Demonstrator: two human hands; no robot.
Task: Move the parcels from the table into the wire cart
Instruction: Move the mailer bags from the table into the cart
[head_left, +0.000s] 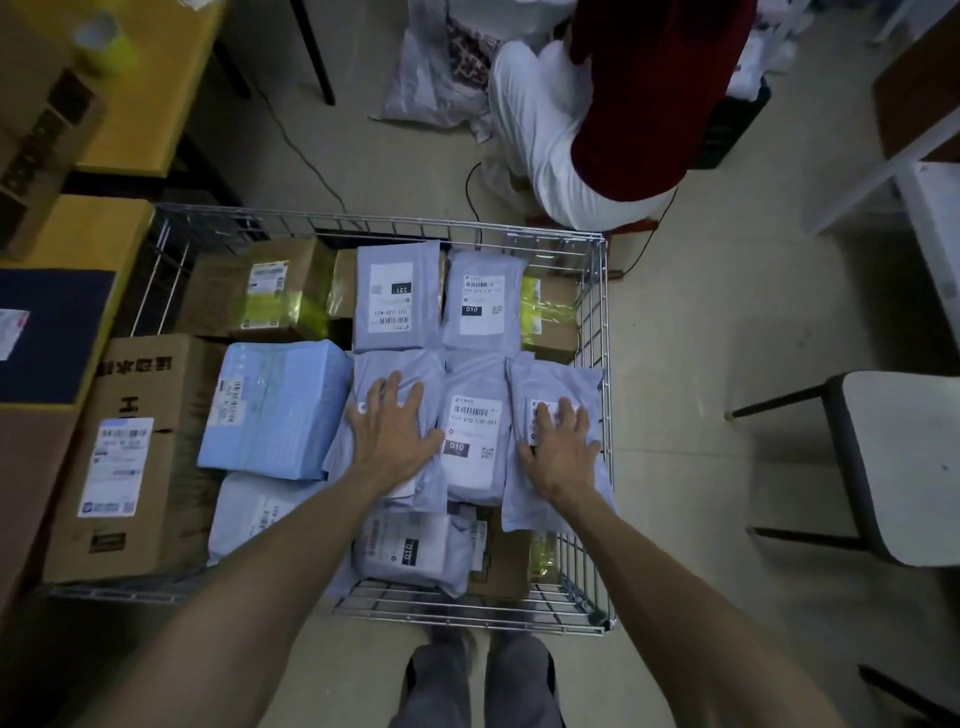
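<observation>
A pale tiled floor (727, 364) is seen beneath a wire cart (597, 332) packed with parcels. Inside the cart, the left hand (392, 431) is laid flat, fingers spread, on a grey mailer (395, 364), nothing gripped. The right hand (561, 447) is pressed open-palmed on another mailer (550, 379) against the cart's right wall. A labelled mailer (475, 436) is flanked by both. A blue parcel (275, 405) and a carton (150, 452) are stacked at the cart's left side.

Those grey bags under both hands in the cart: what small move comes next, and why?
Probably lift both hands away. The left hand and right hand lie flat, fingers spread, on grey bags already lying inside the wire cart, so nothing is left to place.
</observation>
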